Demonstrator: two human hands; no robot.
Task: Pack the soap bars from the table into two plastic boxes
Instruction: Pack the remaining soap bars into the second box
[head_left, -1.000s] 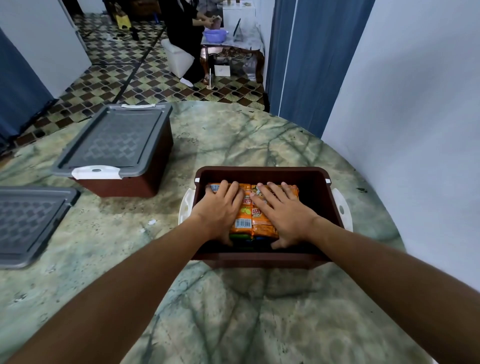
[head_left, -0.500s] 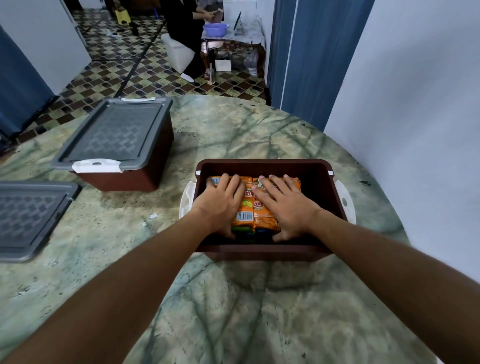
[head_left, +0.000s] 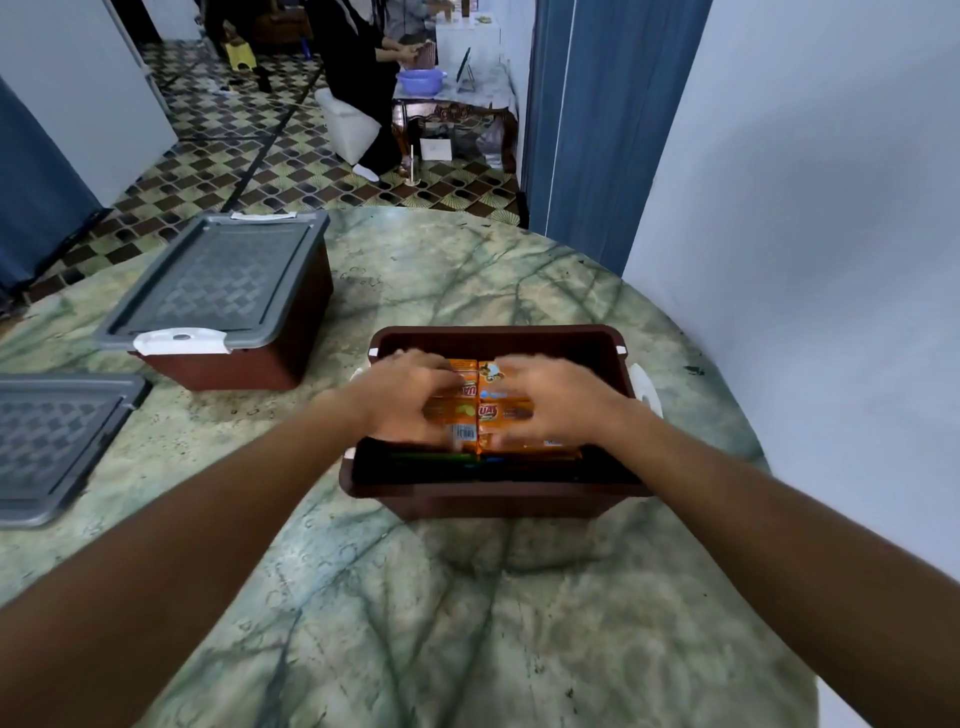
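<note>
Both hands have drawn slightly apart and lifted their fingers since half a second ago, when the palms lay flat on the packs, and more of the orange wrappers now shows between them. The left hand (head_left: 402, 397) sits over the left half of the soap bars (head_left: 480, 410), fingers curled and blurred by motion, touching the wrappers; whether it grips a bar or only presses on it I cannot tell. The right hand (head_left: 550, 402) covers the right half in the same blurred, loosely curled way, and its grip cannot be told either. The soap bars lie in orange packs, side by side, filling the top layer of the open brown box (head_left: 493, 499), which stands on the green marbled worktop (head_left: 415, 623) near its right edge. White latches (head_left: 647, 395) hang at the box's left and right ends. A second brown box (head_left: 249, 358) stands to the far left, closed with a gray lid (head_left: 218, 280) and a white latch at each visible end. A loose gray lid (head_left: 52, 441) lies flat on the worktop at the left edge of view, well apart from the open box. Beyond the worktop are a patterned tile floor (head_left: 249, 156) and a person sitting at a small table.
</note>
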